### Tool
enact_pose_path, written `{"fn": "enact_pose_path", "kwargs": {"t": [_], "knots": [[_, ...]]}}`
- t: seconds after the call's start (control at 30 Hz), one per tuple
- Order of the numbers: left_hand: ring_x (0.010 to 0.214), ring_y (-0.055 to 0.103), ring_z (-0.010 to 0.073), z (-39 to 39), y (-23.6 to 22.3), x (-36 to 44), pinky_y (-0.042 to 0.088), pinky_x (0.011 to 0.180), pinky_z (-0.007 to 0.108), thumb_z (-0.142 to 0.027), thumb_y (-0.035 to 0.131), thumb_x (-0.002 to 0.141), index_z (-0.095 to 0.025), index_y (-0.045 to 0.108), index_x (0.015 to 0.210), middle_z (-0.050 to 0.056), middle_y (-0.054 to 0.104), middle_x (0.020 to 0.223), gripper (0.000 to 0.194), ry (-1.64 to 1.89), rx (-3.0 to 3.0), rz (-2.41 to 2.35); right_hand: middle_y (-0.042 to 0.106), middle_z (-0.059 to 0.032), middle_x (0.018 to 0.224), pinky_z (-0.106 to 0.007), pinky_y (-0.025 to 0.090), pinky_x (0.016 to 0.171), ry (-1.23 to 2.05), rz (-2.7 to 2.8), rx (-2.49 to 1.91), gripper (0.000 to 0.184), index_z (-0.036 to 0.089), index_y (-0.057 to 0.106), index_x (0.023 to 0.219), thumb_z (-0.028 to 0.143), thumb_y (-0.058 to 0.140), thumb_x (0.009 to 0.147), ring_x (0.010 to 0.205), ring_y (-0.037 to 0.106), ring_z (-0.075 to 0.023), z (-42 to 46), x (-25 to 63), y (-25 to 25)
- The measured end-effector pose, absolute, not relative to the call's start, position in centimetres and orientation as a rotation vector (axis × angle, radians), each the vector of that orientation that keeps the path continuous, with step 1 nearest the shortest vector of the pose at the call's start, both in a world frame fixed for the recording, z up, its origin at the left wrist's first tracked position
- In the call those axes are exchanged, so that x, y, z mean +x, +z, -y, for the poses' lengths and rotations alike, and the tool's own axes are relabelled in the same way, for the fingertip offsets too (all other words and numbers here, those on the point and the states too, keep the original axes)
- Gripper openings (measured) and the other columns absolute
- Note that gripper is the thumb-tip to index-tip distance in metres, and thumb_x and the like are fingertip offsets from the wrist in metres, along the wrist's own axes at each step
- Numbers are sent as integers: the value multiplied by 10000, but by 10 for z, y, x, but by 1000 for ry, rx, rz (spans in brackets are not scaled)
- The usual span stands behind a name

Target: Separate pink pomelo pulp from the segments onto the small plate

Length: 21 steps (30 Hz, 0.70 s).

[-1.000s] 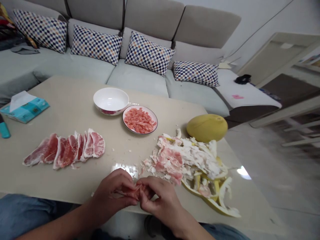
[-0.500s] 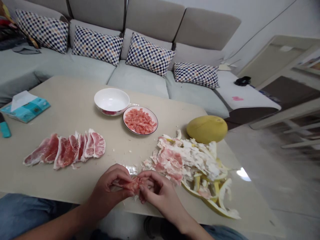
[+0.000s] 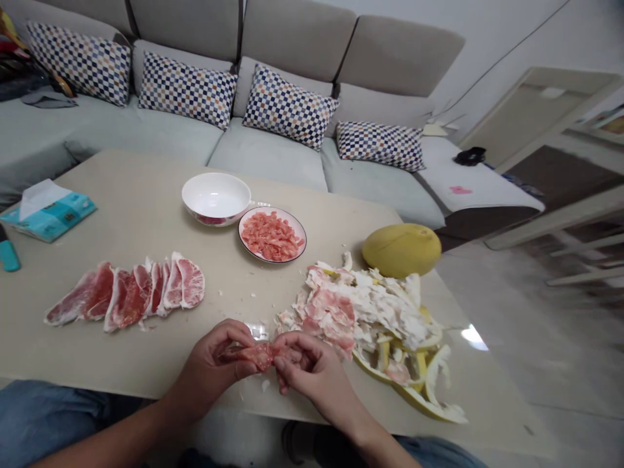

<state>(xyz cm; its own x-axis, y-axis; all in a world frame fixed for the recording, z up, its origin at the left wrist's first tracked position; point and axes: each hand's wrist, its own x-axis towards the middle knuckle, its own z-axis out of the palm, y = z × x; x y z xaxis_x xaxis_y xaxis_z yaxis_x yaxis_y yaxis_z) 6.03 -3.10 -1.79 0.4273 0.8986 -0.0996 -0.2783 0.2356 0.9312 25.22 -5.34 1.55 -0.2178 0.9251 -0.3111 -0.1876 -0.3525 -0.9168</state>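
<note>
Between my two hands, above the table's near edge, is a pinkish-red pomelo segment [image 3: 260, 357]. My left hand [image 3: 214, 364] is closed around its left part, thumb below and fingers above. At its right end, the thumb and fingers of my right hand [image 3: 306, 367] pinch it. Several pomelo segments [image 3: 129, 292] with whitish skin lie in a row to the left. Beyond my hands, a small dark-rimmed plate [image 3: 242, 242] holds loose pink pomelo pulp [image 3: 272, 235]. Just right of my right hand lies a heap of white and pink peelings [image 3: 361, 309].
A white bowl [image 3: 216, 195] stands behind the plate. A whole yellow pomelo [image 3: 402, 250] sits at the right, with green-yellow rind [image 3: 429, 400] nearer me. At far left are a tissue pack [image 3: 58, 214] and a teal-handled tool [image 3: 8, 253]. A sofa [image 3: 268, 156] borders the far side.
My right fingers have shifted slightly at the segment's right end, and more of its pink flesh shows between my hands. The things on the table stay where they were.
</note>
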Motion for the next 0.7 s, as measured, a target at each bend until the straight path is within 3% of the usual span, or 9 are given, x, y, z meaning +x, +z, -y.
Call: {"fn": "enact_pose_path", "kwargs": {"t": [0.3, 0.4, 0.53, 0.6, 0.7], "knots": [[756, 593, 128, 28, -11, 62, 480, 689, 247, -335, 787, 714, -177, 637, 845, 21, 613, 872, 254, 870, 724, -722, 630, 20, 641, -107, 402, 424, 1866, 554, -1006, 244, 135, 672, 781, 286, 835, 681, 464, 482, -17, 48, 256, 10], [781, 579, 122, 25, -7, 59, 475, 695, 230, -367, 776, 723, -177, 634, 852, 28, 623, 903, 270, 849, 651, -725, 655, -4, 707, -111, 440, 477, 1883, 517, -989, 245, 130, 698, 834, 275, 833, 690, 534, 534, -30, 44, 261, 11], [769, 592, 148, 22, -7, 57, 505, 708, 296, -434, 687, 793, -191, 619, 978, 60, 643, 941, 313, 707, 618, -702, 692, -32, 820, -137, 480, 536, 1867, 627, -1049, 284, 148, 704, 950, 307, 800, 736, 593, 592, -49, 44, 265, 8], [676, 594, 145, 21, -10, 58, 495, 624, 278, -504, 585, 844, -185, 620, 1023, 57, 651, 847, 367, 645, 657, -714, 697, -26, 802, -155, 488, 536, 1820, 744, -1086, 276, 161, 698, 960, 328, 779, 757, 584, 607, -61, 45, 264, 9], [512, 550, 119, 20, -17, 60, 431, 507, 228, -573, 497, 859, -143, 662, 897, 22, 615, 629, 462, 563, 824, -769, 682, -3, 670, -189, 506, 553, 1763, 936, -1137, 260, 165, 688, 946, 353, 752, 778, 566, 623, -88, 49, 261, 15]]}}
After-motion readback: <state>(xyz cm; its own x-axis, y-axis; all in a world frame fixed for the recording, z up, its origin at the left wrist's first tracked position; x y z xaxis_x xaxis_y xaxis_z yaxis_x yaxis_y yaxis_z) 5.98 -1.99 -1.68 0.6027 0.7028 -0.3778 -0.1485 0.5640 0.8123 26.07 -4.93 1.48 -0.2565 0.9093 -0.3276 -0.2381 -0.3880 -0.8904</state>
